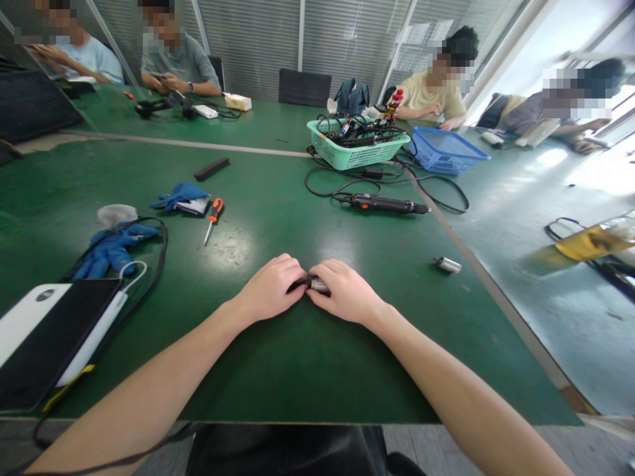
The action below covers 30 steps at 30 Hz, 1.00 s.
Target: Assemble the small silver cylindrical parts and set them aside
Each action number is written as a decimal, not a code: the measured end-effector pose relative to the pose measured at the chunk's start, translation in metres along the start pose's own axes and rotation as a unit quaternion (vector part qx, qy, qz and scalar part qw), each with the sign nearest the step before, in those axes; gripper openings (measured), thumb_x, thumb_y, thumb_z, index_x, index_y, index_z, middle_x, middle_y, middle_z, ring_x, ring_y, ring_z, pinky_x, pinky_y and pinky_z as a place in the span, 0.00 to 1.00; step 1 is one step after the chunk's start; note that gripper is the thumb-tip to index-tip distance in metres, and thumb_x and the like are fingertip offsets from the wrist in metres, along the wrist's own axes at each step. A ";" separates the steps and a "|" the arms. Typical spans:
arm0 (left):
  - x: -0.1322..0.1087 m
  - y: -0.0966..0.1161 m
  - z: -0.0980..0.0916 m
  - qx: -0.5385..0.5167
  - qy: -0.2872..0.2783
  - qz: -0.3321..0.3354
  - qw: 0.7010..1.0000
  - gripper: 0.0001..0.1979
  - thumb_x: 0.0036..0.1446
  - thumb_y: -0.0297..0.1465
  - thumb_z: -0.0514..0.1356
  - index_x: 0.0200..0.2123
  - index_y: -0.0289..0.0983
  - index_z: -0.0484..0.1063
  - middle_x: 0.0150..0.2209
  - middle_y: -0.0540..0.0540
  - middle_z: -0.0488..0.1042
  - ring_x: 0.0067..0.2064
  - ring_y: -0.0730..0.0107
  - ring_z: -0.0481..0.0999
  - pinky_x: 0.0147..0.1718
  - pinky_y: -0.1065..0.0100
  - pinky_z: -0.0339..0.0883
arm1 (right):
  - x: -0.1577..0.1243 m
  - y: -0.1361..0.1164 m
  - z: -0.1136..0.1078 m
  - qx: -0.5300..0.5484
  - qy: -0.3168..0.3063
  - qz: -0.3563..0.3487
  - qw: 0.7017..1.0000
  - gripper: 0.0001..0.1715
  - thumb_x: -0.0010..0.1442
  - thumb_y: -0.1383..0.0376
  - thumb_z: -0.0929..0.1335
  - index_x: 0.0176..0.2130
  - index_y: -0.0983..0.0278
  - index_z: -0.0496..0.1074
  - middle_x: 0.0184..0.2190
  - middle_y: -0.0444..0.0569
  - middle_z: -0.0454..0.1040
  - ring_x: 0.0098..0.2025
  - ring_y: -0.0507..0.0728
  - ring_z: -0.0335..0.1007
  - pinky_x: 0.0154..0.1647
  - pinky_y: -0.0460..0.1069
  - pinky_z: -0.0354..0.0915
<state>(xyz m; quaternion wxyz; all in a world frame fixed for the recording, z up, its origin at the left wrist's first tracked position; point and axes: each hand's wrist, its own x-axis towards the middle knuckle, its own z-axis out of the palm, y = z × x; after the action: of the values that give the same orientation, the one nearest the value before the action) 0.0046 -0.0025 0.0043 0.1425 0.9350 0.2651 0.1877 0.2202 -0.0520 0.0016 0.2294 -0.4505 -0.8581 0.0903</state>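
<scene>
My left hand (274, 287) and my right hand (346, 291) meet low over the green table, fingertips almost touching. Between the right fingers and thumb is a small silver motor (320, 285), partly covered by the hand. The left fingers pinch a small black part (296, 285) against its end; its exact kind is hidden by the fingers. A second small silver motor (448, 265) lies on its side to the right, its thin end pointing left. An orange-and-black screwdriver (215, 213) rests beyond my left hand, and a black electric screwdriver (387, 204) lies beyond my right.
A green basket (354, 157) of cables and tools stands at the back beside a blue basket (441, 158). Blue gloves (112, 251), a black bar (211, 169) and a white-and-black device (59, 330) with a cord lie left. Several people sit around the table.
</scene>
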 end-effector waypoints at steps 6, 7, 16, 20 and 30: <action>-0.001 -0.002 0.001 -0.001 -0.003 0.001 1.000 0.07 0.67 0.30 0.57 0.38 0.36 0.74 0.38 0.45 0.74 0.44 0.61 0.70 0.45 0.60 0.67 | 0.001 -0.001 -0.002 -0.007 -0.005 0.001 1.000 0.07 0.65 0.65 0.69 0.44 0.63 0.70 0.41 0.52 0.76 0.45 0.61 0.70 0.49 0.56 0.67; -0.001 -0.002 0.001 -0.001 -0.002 0.001 1.000 0.07 0.67 0.30 0.57 0.38 0.36 0.74 0.38 0.45 0.74 0.44 0.61 0.70 0.45 0.60 0.67 | 0.001 -0.001 -0.002 -0.007 -0.005 0.002 1.000 0.07 0.65 0.65 0.69 0.44 0.63 0.70 0.41 0.52 0.76 0.46 0.61 0.70 0.49 0.56 0.67; -0.001 -0.001 0.000 0.000 -0.001 0.001 1.000 0.07 0.67 0.30 0.57 0.39 0.36 0.74 0.38 0.44 0.74 0.44 0.61 0.70 0.45 0.60 0.67 | 0.001 -0.003 -0.003 -0.009 -0.003 0.008 1.000 0.06 0.65 0.65 0.69 0.43 0.62 0.70 0.40 0.52 0.76 0.45 0.62 0.70 0.49 0.56 0.67; -0.001 -0.002 0.001 0.000 -0.003 0.003 1.000 0.06 0.67 0.31 0.58 0.39 0.36 0.74 0.38 0.45 0.74 0.44 0.61 0.70 0.45 0.60 0.67 | 0.001 -0.002 -0.003 -0.009 -0.003 0.010 1.000 0.06 0.65 0.65 0.68 0.43 0.62 0.69 0.41 0.52 0.76 0.45 0.61 0.70 0.49 0.56 0.67; 0.000 -0.001 0.000 -0.005 0.000 0.002 1.000 0.07 0.67 0.31 0.57 0.38 0.36 0.74 0.37 0.45 0.74 0.43 0.61 0.70 0.44 0.59 0.68 | 0.001 -0.003 -0.003 -0.009 -0.004 0.007 1.000 0.08 0.65 0.65 0.68 0.45 0.62 0.69 0.41 0.53 0.76 0.45 0.62 0.70 0.49 0.57 0.67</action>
<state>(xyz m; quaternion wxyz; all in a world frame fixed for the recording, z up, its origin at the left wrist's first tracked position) 0.0036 -0.0016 0.0038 0.1463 0.9349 0.2620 0.1893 0.2191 -0.0534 0.0057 0.2216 -0.4585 -0.8563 0.0859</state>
